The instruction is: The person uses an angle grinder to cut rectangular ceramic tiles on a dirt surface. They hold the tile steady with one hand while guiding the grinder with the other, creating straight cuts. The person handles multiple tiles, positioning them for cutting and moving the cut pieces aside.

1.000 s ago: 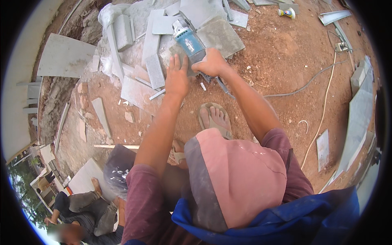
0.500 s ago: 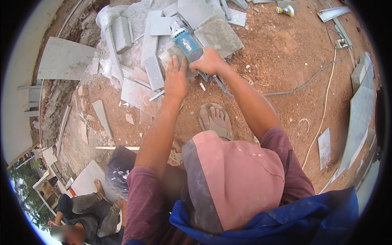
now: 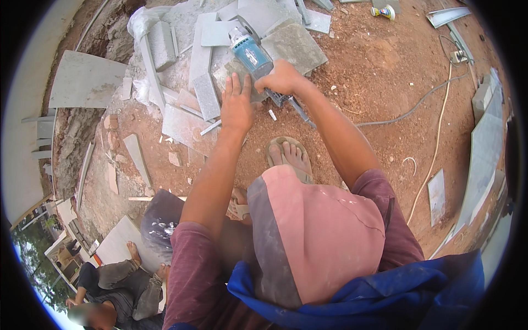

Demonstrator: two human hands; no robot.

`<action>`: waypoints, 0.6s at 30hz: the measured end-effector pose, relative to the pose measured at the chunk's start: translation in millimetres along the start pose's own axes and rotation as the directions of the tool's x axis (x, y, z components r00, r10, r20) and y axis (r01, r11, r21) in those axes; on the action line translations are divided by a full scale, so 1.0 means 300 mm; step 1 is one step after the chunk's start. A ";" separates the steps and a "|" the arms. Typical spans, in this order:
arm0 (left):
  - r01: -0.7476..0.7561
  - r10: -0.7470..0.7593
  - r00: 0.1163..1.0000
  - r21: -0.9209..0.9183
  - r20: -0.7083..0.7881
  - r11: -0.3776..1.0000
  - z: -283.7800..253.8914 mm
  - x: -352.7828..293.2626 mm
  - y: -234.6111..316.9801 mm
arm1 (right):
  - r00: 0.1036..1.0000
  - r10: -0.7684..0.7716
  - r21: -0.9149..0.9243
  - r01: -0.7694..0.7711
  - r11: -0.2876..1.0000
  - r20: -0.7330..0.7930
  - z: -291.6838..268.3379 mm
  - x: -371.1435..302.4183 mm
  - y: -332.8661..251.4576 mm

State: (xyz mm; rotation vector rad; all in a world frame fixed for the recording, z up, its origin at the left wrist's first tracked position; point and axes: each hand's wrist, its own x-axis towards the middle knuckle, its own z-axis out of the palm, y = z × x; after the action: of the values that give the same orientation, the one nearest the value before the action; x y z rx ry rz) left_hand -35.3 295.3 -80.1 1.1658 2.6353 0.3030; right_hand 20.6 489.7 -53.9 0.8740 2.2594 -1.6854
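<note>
A teal angle grinder (image 3: 251,56) lies tilted over a stack of grey stone slabs, its metal head pointing up and to the left. My right hand (image 3: 281,78) is wrapped round the rear of its body. The grinder's disc is mostly hidden. My left hand (image 3: 237,107) rests with fingers stretched out on a rough grey stone piece (image 3: 223,71), just left of the grinder. A larger rough slab (image 3: 294,47) lies right of the tool. A narrow speckled stone strip (image 3: 206,96) is beside my left fingers.
The grey power cord (image 3: 396,120) runs right over reddish soil to a socket block (image 3: 458,56). Clear plastic sheeting (image 3: 144,25) and stone offcuts lie left. My sandalled foot (image 3: 291,157) stands near the slabs. Another person (image 3: 118,291) sits at the lower left.
The grinder and my right hand have shifted very slightly. My left hand stays almost in place on the stone. The cloth over my knee has moved slightly upward in view.
</note>
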 end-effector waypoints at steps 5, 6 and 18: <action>0.001 -0.001 1.000 -0.001 0.001 1.000 0.003 0.001 -0.002 | 1.000 0.015 0.004 -0.015 1.000 0.011 -0.003 0.007 0.005; 0.004 -0.004 1.000 0.000 0.001 1.000 0.002 0.000 -0.002 | 1.000 0.023 0.000 -0.023 1.000 0.008 -0.004 0.004 0.000; 0.031 -0.031 0.999 -0.003 0.015 1.000 -0.004 0.000 0.011 | 0.998 0.047 -0.003 -0.046 0.999 0.030 -0.016 -0.020 -0.021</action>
State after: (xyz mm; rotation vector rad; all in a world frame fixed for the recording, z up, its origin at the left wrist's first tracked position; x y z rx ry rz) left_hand -33.5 297.2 -77.9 1.1212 2.6363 0.2909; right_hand 22.9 491.1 -44.2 0.8879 2.2038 -1.6648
